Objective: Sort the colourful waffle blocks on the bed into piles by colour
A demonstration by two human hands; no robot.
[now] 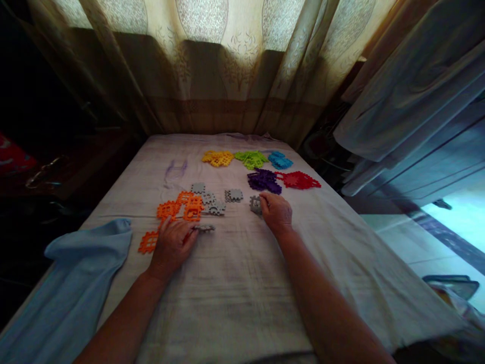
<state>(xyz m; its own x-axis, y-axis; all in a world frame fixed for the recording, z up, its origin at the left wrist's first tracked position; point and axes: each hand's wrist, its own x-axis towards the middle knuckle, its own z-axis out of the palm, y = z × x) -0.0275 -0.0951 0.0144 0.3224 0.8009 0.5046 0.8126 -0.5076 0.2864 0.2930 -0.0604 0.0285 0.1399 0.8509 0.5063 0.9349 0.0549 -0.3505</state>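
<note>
With fingers closed, my right hand (pixel 277 211) grips a grey notched building tile (pixel 255 205) above the cloth, right of centre. My left hand (pixel 172 247) pinches another grey building tile (pixel 205 228), seen nearly edge-on, beside the orange pieces. Orange notched tiles (pixel 193 208) lie just beyond the left hand, and one orange tile (pixel 148 242) sits to its left, partly covered. Loose grey tiles (pixel 214 207) touch the orange group. Between the two hands, farther back, rests a small stack of grey tiles (pixel 234 195).
Toward the back lie yellow (pixel 218 158), lime green (pixel 251 159) and blue pieces (pixel 280 160). Purple (pixel 264 180) and red pieces (pixel 301 180) are nearer. A light blue cloth (pixel 91 273) drapes over the left edge of the table (pixel 227 303). Curtains (pixel 235 76) hang behind.
</note>
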